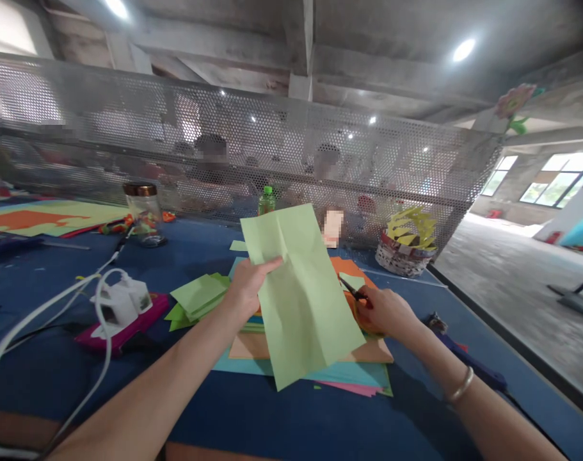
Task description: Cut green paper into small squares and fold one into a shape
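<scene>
Left forearm (176,374): leads to the left hand (246,288), fingers pinching the green sheet (301,301).
Right hand (391,310): fingers grasping scissors (351,290), beside the sheet.
Green sheet: held over the paper stack (376,352) on the tabletop (243,413).

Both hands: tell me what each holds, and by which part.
Left hand: the light green sheet, by its left edge. Right hand: what looks like scissors, apparently by the handles.

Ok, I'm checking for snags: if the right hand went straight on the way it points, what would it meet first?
Most likely the green sheet in the left hand: the scissors in the right hand point towards its edge, though depth is unclear.
</scene>
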Demonstrator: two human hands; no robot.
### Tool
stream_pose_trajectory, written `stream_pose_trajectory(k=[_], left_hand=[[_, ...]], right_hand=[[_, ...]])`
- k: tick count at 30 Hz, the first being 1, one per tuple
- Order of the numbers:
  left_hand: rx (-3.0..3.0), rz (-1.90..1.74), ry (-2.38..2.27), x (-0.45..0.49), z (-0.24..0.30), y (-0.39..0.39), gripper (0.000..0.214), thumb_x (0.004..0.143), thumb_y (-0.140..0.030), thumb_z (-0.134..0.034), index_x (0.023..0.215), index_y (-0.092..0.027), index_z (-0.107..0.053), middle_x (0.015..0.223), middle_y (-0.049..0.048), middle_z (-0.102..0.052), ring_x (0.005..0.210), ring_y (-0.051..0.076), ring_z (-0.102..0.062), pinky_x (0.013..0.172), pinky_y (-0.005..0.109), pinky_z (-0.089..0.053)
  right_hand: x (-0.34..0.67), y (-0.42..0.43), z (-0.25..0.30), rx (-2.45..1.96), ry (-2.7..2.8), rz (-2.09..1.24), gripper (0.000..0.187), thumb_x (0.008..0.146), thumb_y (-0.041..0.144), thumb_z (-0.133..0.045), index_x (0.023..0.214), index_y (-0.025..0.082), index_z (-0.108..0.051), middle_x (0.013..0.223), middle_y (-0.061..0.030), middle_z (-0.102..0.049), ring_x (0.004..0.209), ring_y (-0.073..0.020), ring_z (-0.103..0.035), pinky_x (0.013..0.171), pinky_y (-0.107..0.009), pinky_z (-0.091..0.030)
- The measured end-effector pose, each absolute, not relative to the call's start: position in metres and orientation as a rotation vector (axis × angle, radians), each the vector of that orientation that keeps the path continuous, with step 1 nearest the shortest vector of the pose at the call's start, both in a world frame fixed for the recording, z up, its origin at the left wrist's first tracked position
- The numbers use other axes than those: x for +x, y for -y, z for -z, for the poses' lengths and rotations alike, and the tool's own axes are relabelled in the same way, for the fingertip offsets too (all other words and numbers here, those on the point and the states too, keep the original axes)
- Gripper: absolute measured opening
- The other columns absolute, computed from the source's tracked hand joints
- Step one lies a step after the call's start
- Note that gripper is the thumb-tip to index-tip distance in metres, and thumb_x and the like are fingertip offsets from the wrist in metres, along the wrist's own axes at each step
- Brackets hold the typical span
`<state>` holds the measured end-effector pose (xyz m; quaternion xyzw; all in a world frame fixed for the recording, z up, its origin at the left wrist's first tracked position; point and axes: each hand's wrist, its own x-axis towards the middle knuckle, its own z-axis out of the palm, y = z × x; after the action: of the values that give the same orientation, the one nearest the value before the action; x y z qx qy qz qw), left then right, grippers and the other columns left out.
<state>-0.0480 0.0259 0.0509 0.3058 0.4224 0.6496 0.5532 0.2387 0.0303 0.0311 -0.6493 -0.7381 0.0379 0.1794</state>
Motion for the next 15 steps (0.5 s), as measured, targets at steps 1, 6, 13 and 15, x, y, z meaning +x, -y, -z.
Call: stream_pose_trajectory(k=[1,6,13,15], left_hand=[[0.715,-1.559,-0.993,-0.049,-0.051,-0.027,0.043,0.054,-0.018,-0.087,0.094,-0.011,-0.074,0.099,0.015,-0.076,0.079,0.03,-0.073,0.066,0.037,-0.06],[0.682,-1.661,-0.969,-0.05,-0.046,-0.03,0.042,0.056,-0.016,-0.085,0.096,-0.012,-0.072,0.104,0.0141,-0.075,0.088,0.03,-0.072,0.072,0.037,-0.06],[0.658,-1.694,-0.967,-0.049,-0.047,-0.03,0.046,0.058,-0.017,-0.082,0.103,-0.014,-0.07,0.103,0.0107,-0.076,0.095,0.029,-0.071,0.077,0.036,-0.058],[0.661,-1.691,-0.974,-0.05,-0.047,-0.03,0.048,0.058,-0.017,-0.082,0.104,-0.014,-0.07,0.101,0.0106,-0.076,0.094,0.03,-0.071,0.077,0.036,-0.058]], right_hand=[[0.238,-0.028,-0.032,-1.845,2.129,-0.057,0.01,0.078,0.026,-0.067,0.085,0.019,-0.07,0.068,-0.008,-0.068,0.07,-0.0251,-0.065,0.061,-0.03,-0.041],[0.214,0.003,-0.05,-1.456,2.113,0.377,0.031,0.095,0.028,-0.047,0.121,0.019,-0.059,0.124,-0.0163,-0.06,0.114,-0.0304,-0.055,0.093,-0.044,-0.043],[0.178,0.04,-0.05,-0.68,2.556,0.378,0.061,0.078,0.021,-0.055,0.138,0.022,-0.045,0.147,-0.0113,-0.045,0.138,-0.0315,-0.036,0.113,-0.054,-0.025],[0.177,0.039,-0.047,-0.734,2.584,0.32,0.069,0.073,0.013,-0.051,0.141,0.02,-0.042,0.152,-0.0113,-0.038,0.143,-0.0315,-0.027,0.116,-0.056,-0.018]])
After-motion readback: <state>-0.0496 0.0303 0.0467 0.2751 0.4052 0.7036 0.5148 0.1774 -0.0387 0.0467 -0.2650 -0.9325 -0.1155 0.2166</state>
